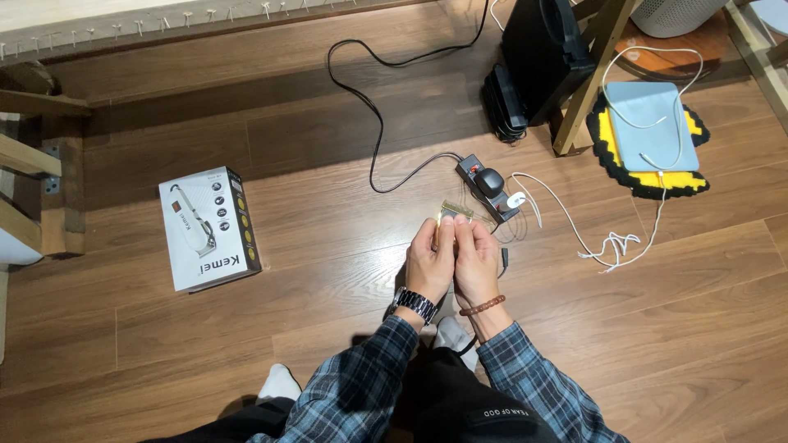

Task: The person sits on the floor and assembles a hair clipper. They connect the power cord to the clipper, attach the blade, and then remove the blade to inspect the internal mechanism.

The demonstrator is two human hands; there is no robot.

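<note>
Over the brown wooden floor (328, 246), beside a power strip (486, 187) and white box (209, 228), left hand (429, 261) and right hand (477, 261) together pinch a small gold-coloured trimmer piece (454, 213), fingers closed round it

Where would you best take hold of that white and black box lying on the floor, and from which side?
Probably by its two long edges, coming straight down from above. The box lies flat on the wooden floor with its broad face up and bare floor along both long sides, so fingers can close across its narrower width. Both hands are busy with a small gold-toothed object.
</note>
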